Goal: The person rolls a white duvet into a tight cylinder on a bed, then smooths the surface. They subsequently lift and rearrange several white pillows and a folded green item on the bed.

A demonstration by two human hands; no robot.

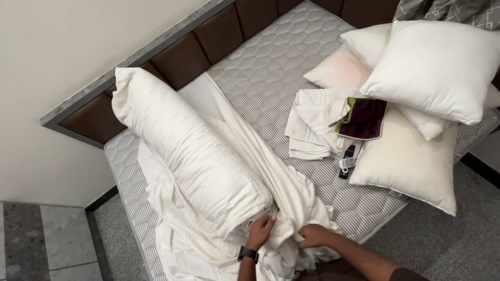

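Note:
A bunched white sheet (271, 182) trails across the bare quilted mattress (281, 62) toward its near edge. My left hand (260, 231), with a black watch on the wrist, clutches a fold of this sheet at the bottom centre. My right hand (312, 235) grips another gathered fold of the same sheet just to the right. A thick rolled white duvet (182, 140) lies beside both hands, on the left half of the mattress.
Several white pillows (432, 67) are stacked at the right of the mattress, with a folded white cloth (312, 122), a purple-and-green cloth (364, 118) and a dark remote (348, 158). A brown padded headboard (182, 57) meets the wall. Grey carpet (448, 234) borders the bed.

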